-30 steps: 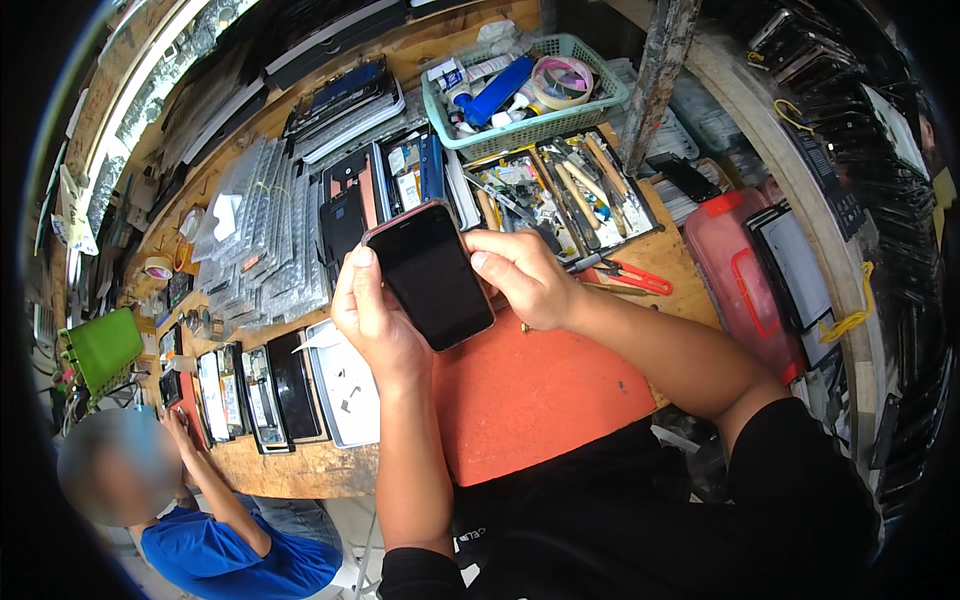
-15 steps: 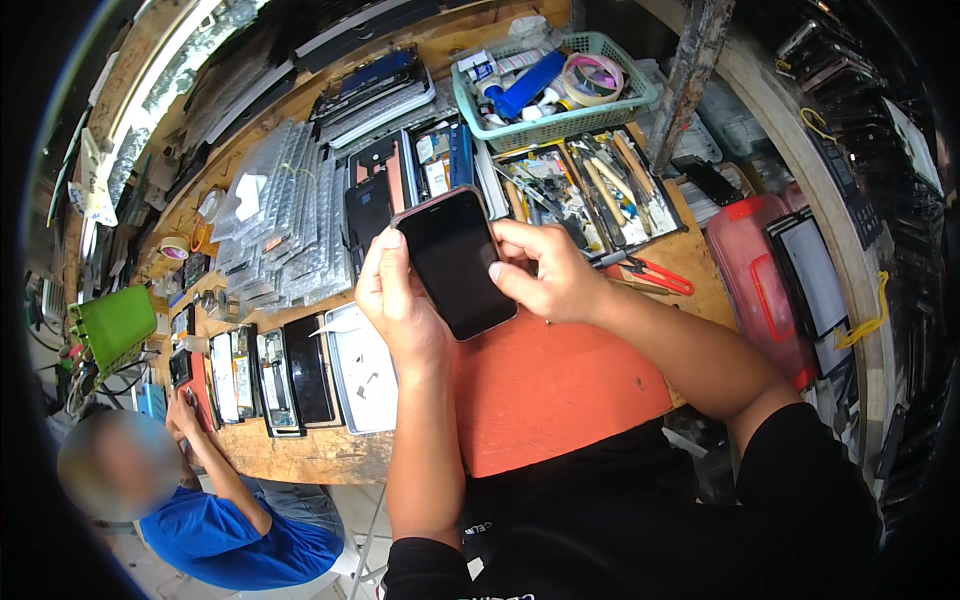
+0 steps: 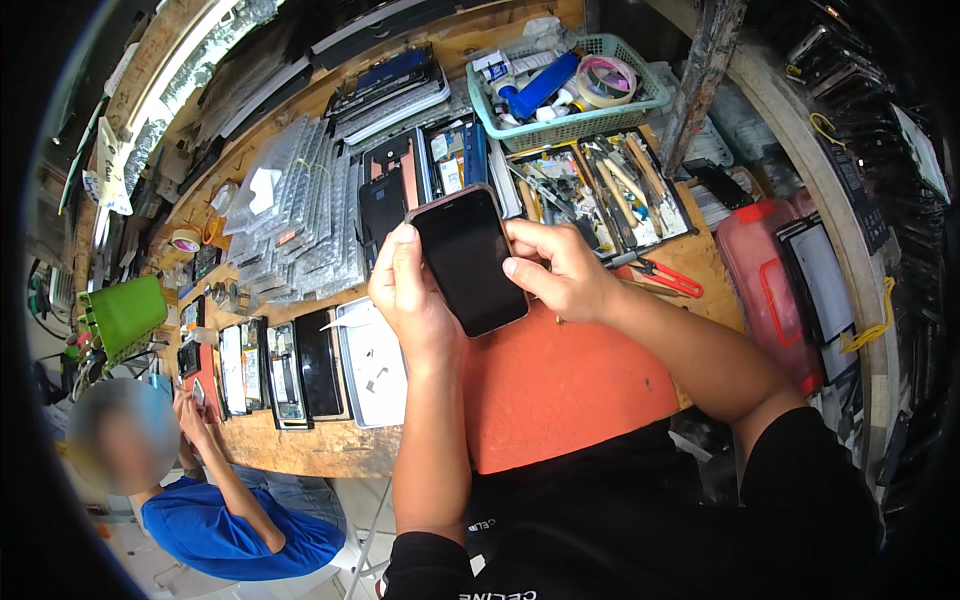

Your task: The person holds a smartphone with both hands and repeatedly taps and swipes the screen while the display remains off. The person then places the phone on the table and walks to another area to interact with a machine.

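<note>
Between my two hands is a smartphone (image 3: 464, 262) with a dark screen and a pale, pinkish rim, tilted slightly. My left hand (image 3: 412, 295) grips its left edge, thumb lying along the front near the upper corner. On the opposite edge, my right hand (image 3: 562, 272) holds it with bent fingers behind and the thumb against the right side of the screen. The backs of the fingers under the phone are partly hidden. Below it lies an orange-red work mat (image 3: 570, 390) on the wooden bench.
Left of the mat are a white tray (image 3: 372, 375) with small parts and several opened phones (image 3: 287, 375). Bubble-wrap sleeves (image 3: 300, 215), a tool tray (image 3: 610, 190), a green basket (image 3: 570, 125) and red-handled pliers (image 3: 668, 278) lie beyond. A co-worker in a blue shirt (image 3: 225, 530) sits at left.
The view has shifted slightly, so the bench appears a little further right. Both hands keep their hold on the phone, and its screen stays dark.
</note>
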Tool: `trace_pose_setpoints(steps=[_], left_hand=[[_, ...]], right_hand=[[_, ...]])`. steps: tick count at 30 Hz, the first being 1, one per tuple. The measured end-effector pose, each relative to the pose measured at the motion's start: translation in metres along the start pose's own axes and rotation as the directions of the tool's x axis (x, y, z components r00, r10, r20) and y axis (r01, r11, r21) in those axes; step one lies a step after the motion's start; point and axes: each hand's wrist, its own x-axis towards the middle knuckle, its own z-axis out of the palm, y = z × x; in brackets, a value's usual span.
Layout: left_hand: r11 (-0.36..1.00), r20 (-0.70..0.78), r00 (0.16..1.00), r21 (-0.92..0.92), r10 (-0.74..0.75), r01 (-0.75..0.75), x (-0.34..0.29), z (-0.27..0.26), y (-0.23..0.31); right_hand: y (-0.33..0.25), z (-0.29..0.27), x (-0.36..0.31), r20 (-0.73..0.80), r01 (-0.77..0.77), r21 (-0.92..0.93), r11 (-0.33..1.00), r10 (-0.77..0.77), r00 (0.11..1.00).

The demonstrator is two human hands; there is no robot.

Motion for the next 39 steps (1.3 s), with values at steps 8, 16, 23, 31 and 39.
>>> trace_pose_setpoints(steps=[8,16,23,31,39], left_hand=[[1.0,0.018,1.0,-0.003,-0.008,0.008,0.0,0.001,-0.001],[1.0,0.022,1.0,0.003,0.004,-0.004,0.0,-0.002,-0.002],[1.0,0.006,1.0,-0.006,-0.015,0.015,0.0,-0.001,-0.002],[1.0,0.002,1.0,-0.009,-0.013,0.013,0.001,-0.002,-0.002],[1.0,-0.007,1.0,0.005,-0.007,0.007,-0.001,0.003,0.001]], right_hand=[[0.002,-0.003,-0.002,0.04,-0.02,-0.031,0.999,0.021,0.999],[0.008,-0.002,0.0,-0.007,-0.066,-0.082,0.994,0.065,0.998],[0.003,-0.002,0.001,0.014,-0.03,-0.059,0.998,0.031,0.999],[0.004,-0.003,-0.001,0.05,-0.042,-0.015,0.999,0.042,0.998],[0.009,-0.002,-0.002,0.047,-0.037,-0.009,0.999,0.037,0.998]])
